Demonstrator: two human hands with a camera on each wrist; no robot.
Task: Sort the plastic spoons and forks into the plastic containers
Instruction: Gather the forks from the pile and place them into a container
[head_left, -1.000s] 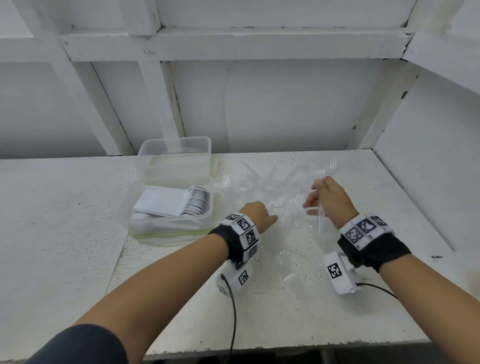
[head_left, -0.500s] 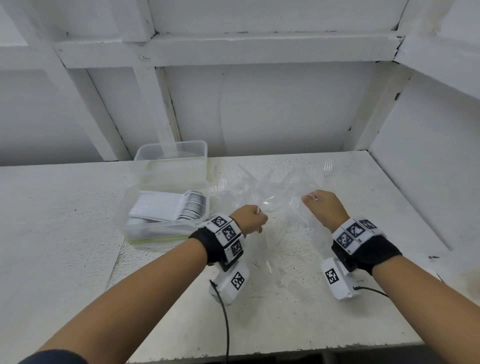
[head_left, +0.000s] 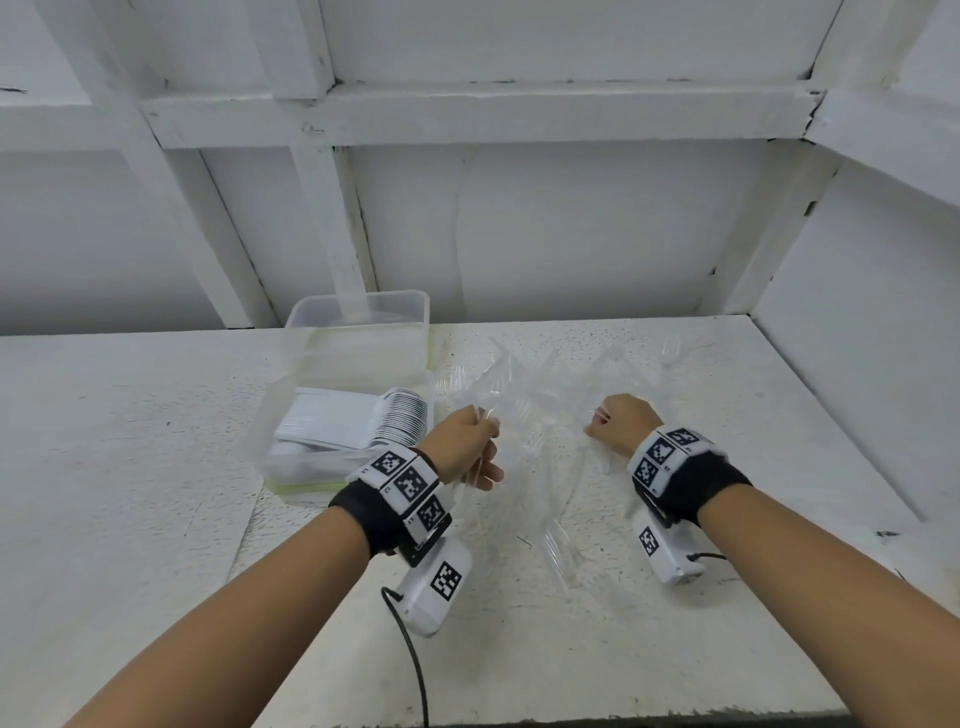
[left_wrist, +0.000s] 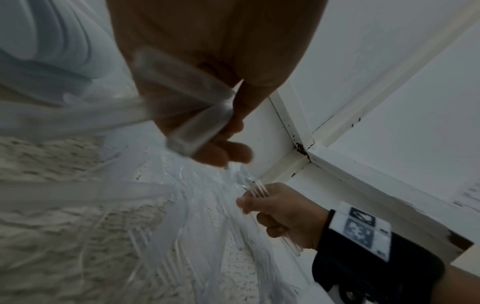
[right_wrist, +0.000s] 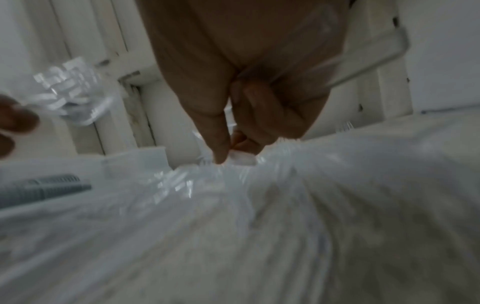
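The left hand (head_left: 464, 447) is raised off the table (head_left: 156, 467), fingers curled around a bundle of clear forks (left_wrist: 187, 115). The right hand (head_left: 621, 422), lower and to its right, grips a clear fork (left_wrist: 257, 191). Between them lies the loose clear cutlery (head_left: 550, 415). Left of the left hand, a clear container (head_left: 270, 431) holds stacked white spoons (head_left: 353, 421); behind stands a second container (head_left: 358, 317), contents unclear.

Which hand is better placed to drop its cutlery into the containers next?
Left. The left hand already grips clear cutlery beside the containers; the right hand is farther off.
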